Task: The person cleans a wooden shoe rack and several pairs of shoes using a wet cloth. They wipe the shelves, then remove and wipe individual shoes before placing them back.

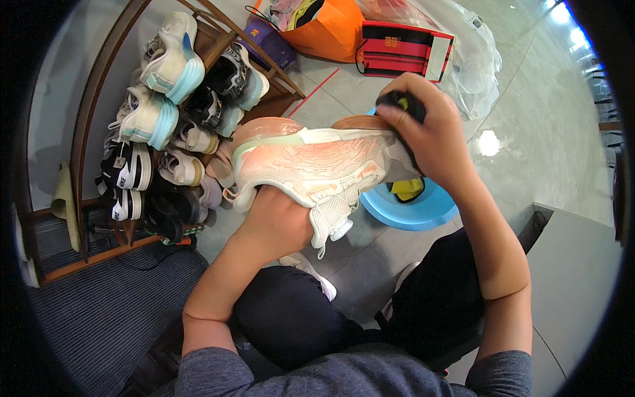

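Note:
A white and peach running shoe (pixel 307 166) lies on its side in the air, its orange sole turned up and away from me. My left hand (pixel 280 218) is pushed into the shoe's opening and holds it from inside; the fingers are hidden. Around the toe end, my right hand (pixel 431 119) grips a dark cloth (pixel 404 101) with a yellow patch, pressed against the shoe. Below the toe a light blue plastic basin (pixel 404 218) stands on the floor, with a yellow and black cloth (pixel 409 188) in it.
At left stands a wooden shoe rack (pixel 94 99) holding several sneakers (pixel 176 64). Beyond the basin are an orange bag (pixel 322 32) of clothes, a red and black box (pixel 397 52) and a clear plastic bag (pixel 476 64). A ribbed mat (pixel 114 307) lies lower left, a grey cabinet (pixel 575 248) at right.

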Motion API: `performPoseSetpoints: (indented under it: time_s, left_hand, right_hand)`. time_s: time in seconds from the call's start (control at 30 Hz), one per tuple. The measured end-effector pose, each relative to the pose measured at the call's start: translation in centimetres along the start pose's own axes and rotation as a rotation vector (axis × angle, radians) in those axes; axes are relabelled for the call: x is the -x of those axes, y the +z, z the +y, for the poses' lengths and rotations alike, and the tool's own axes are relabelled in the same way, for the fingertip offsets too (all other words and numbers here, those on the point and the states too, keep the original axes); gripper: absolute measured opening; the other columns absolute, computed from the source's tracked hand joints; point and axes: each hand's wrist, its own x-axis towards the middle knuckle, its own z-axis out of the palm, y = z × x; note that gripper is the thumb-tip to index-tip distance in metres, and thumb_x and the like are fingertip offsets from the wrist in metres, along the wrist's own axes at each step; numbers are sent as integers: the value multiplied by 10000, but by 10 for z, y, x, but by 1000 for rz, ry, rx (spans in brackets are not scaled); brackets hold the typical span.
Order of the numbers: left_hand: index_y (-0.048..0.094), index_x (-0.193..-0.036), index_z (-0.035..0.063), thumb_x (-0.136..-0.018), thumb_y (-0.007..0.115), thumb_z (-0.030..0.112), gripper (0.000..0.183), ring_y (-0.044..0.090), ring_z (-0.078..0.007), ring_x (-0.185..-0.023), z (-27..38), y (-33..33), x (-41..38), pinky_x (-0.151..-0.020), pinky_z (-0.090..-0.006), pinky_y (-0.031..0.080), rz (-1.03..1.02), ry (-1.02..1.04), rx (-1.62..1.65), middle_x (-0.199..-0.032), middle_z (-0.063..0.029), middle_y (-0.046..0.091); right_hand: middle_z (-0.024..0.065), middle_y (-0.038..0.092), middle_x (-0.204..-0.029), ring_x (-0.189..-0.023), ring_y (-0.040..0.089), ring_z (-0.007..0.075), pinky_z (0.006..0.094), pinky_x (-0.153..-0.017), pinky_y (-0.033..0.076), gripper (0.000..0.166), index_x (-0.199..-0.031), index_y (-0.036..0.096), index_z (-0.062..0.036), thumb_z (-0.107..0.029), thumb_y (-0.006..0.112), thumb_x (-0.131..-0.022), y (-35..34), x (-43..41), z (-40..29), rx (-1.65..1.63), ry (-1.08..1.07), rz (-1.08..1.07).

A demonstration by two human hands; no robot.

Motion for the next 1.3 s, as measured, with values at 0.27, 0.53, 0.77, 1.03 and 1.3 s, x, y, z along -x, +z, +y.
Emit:
performPoseSetpoints:
  time_s: [0.27, 0.53, 0.77, 1.03, 1.3]
  left_hand:
    - [689, -1235, 68, -821, 717, 211, 439, 634, -383, -1136, -16, -1, 9, -993, -484, 487, 31, -138, 55, -1245, -170, 676]
    - [690, -1236, 65, -798, 738, 238, 473, 629, -376, -1156, -14, -6, 17, -1019, -495, 471, 68, -78, 73, -1253, -161, 676]
    - [684, -1245, 80, -740, 784, 166, 522, 595, -334, -1231, -19, 9, 33, -1084, -473, 443, -95, -276, 652, -1303, -126, 656]
    - [495, -1454, 67, -844, 797, 198, 693, 552, -296, -1319, -12, 6, 14, -1104, -441, 446, -38, -252, 1113, -1432, -123, 573]
    - [355, -1529, 8, -1026, 530, 224, 575, 441, -321, -1423, -33, 28, 9, -1204, -492, 324, 374, -283, 2256, -1539, -167, 454]
  right_hand:
    - [109, 643, -1030, -978, 616, 220, 342, -901, 484, 151, -1054, 633, -26, -72, 660, -912, -17, -12, -5, -202, -206, -101]
    - [88, 670, -922, -899, 627, 160, 298, -852, 496, 170, -1010, 662, 1, -150, 662, -932, -20, -17, 9, -214, 213, 66]
    - [123, 746, -1019, -962, 681, 195, 320, -905, 519, 222, -975, 722, 33, -175, 728, -899, -22, -15, 7, -581, 14, -613]
    - [59, 719, -932, -891, 626, 98, 277, -804, 517, 288, -1054, 713, 41, -209, 749, -917, 4, -12, 14, -518, 184, -581]
    - [90, 695, -1151, -1005, 651, 160, 329, -868, 529, 414, -1244, 647, -30, -382, 556, -1048, 71, 18, 32, -1040, 448, -411]
